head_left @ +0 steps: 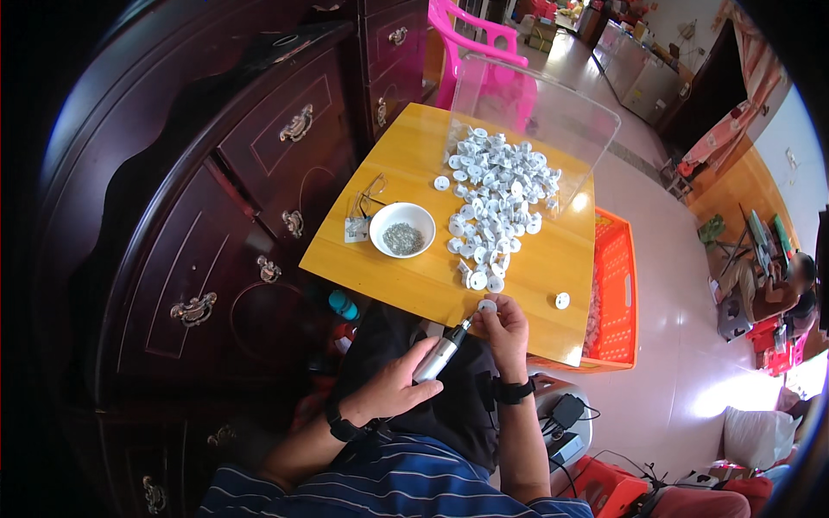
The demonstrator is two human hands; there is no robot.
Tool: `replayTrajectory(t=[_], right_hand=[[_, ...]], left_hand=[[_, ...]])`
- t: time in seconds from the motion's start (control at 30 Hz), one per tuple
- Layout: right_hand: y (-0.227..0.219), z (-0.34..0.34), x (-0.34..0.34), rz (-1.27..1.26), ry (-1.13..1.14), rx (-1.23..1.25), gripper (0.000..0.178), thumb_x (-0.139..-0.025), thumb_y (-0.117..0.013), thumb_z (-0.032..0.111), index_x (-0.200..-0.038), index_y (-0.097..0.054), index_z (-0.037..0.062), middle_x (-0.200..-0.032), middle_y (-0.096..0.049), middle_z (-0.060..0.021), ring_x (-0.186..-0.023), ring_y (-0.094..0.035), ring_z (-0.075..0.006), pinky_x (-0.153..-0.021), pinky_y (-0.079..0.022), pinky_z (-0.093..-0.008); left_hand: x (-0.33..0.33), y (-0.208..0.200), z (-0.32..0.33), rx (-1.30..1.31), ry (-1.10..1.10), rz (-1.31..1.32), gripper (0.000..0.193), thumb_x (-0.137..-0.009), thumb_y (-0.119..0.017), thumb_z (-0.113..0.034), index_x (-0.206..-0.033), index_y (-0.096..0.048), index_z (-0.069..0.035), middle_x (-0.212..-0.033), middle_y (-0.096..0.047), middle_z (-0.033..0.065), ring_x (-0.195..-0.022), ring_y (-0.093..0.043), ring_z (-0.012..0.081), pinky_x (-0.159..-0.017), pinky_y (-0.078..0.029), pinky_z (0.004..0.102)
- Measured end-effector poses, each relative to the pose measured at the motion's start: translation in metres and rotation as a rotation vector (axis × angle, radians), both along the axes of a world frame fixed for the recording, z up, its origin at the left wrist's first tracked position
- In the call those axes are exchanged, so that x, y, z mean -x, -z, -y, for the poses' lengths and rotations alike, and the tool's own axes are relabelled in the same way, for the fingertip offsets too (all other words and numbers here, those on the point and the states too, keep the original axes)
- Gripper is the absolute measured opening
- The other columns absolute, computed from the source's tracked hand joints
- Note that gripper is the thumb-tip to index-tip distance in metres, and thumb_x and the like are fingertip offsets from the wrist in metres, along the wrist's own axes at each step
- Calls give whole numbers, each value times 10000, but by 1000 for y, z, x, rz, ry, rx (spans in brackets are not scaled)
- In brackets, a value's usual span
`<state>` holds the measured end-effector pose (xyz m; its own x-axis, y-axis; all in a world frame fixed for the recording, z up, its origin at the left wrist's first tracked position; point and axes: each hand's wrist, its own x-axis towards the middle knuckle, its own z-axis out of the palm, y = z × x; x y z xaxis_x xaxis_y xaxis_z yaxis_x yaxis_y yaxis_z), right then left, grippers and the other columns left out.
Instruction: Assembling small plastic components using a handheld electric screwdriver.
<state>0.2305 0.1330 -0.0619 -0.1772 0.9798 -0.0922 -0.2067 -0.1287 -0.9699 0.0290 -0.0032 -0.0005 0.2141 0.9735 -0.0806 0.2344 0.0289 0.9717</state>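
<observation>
My left hand (393, 388) is wrapped round a silver and black electric screwdriver (439, 356), its tip pointing up and to the right. At the near table edge my right hand (507, 332) pinches a small white round plastic part (486, 306), and the screwdriver's tip meets it or lies very close. Beyond my hands spreads a heap of similar white parts (496, 198). A lone white part (562, 300) lies to the right of my right hand. On the left stands a white bowl (378, 231) with many tiny metal pieces (403, 239), seemingly screws.
The yellow wooden table (380, 281) carries a clear plastic bin (587, 112) tipped behind the heap. An orange crate (620, 302) stands along its right side. Dark drawers (250, 147) flank the left, a pink chair (501, 39) the back. Another person (773, 298) sits far right.
</observation>
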Motion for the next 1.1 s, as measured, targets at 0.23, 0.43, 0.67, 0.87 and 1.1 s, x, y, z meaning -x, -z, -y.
replayTrajectory(t=[0.23,0.43,0.67,0.87,1.1], right_hand=[[-1,4,3,47,28,-33,176,-1034,-633,87,-1194,-644,14,-977,-696,-27,-861,-700,-93,-772,-574,-224],[-3,4,4,108,28,-58,174,-1031,-640,95,-1188,-651,19,-906,-710,-22,-831,-689,-80,-738,-555,-227],[-3,5,5,107,26,-73,154,-1029,-643,91,-1162,-669,19,-896,-704,-12,-810,-674,-72,-740,-542,-222],[-5,6,6,106,35,-79,149,-1025,-641,73,-1155,-676,11,-907,-705,-10,-822,-676,-71,-744,-545,-227],[-4,7,3,131,0,-95,165,-1004,-646,29,-1160,-688,-3,-929,-736,-39,-861,-693,-87,-772,-550,-233]], left_hand=[[-1,5,-3,-39,-16,-2,725,-927,-739,-187,-1531,-383,-5,-1242,-646,171,-1088,-665,230,-955,-520,361],[-2,2,-5,-24,-8,9,733,-923,-743,-182,-1535,-381,-1,-1262,-639,165,-1103,-654,219,-965,-514,357],[-2,8,-6,-31,-2,20,733,-929,-742,-189,-1535,-378,3,-1259,-634,155,-1098,-642,208,-967,-509,350],[-2,7,-6,-10,-12,22,732,-927,-745,-195,-1534,-383,-5,-1242,-638,146,-1104,-637,213,-975,-503,353],[0,7,-5,76,-11,65,663,-945,-702,-165,-1513,-392,-20,-1181,-657,205,-995,-698,283,-875,-552,375]])
